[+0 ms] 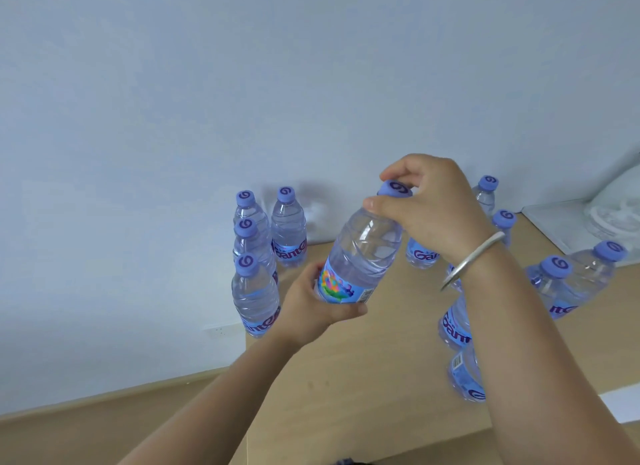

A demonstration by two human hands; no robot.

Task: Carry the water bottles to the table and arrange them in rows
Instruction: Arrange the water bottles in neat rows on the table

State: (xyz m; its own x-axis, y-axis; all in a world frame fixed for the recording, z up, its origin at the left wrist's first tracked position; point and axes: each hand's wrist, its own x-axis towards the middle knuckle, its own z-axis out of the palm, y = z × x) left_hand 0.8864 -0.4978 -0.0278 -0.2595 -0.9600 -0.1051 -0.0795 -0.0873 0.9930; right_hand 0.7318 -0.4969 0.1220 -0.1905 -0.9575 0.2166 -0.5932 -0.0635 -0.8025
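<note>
Head view: I am looking down at a wooden worktop (363, 371) set against a pale wall, with one bottle held in the air over its middle.
Bottle in hand: I am holding the water bottle (363, 253) tilted, cap leaning up and to the right, base toward me — it is not touching the worktop.
Left hand: my left hand (311, 305) is cupping the lower part at the label, fingers (349, 310) curled round it from below.
Right hand: my right hand (429, 204) is pinching the neck just under the purple cap (394, 189), thumb on the near side; a silver bangle (471, 260) is sitting on that wrist.
Left column: three bottles (254, 274) are standing upright one behind another along the left edge, with a fourth bottle (289, 229) just beside the rearmost one, near the wall.
Right group: more bottles (568, 281) are standing on the right, partly hidden behind my forearm, so I cannot tell how straight their lines are.
Step in hand: I judge I am bringing this bottle down into the open middle, beside the left column.
Doing it well: I should be righting it before it lands, steering with the neck grip and carrying the weight from below — then lowering the base flat, level with a neighbour, near it without knocking it.
Risk: the bottle walls are thin and full ones topple, so a gentle squeeze and a late release are what I am aiming for.
</note>
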